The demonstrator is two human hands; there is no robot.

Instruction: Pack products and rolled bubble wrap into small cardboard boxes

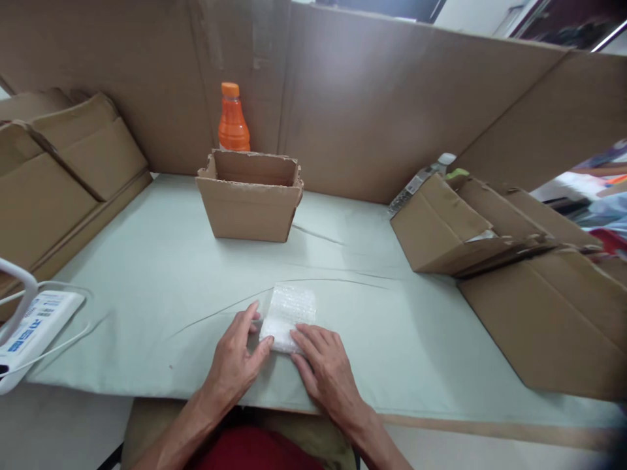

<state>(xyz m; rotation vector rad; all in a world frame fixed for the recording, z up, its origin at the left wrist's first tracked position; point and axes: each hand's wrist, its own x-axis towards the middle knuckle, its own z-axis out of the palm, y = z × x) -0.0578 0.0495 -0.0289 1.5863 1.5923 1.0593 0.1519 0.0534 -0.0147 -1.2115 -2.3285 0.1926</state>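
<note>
A small bubble-wrap packet (289, 312) lies flat on the pale green desk (147, 281), at centre near the front edge. The left hand (239, 358), fingers loosely spread, touches the packet's near-left corner. The right hand (324, 367) lies open and flat, fingertips on its near edge. Neither hand closes around it. Farther back stands an open cardboard box (249, 202), with an orange bottle (233, 121) behind it. Folded cartons (455, 228) lie to the right, and a white device (34, 326) at near left.
</note>
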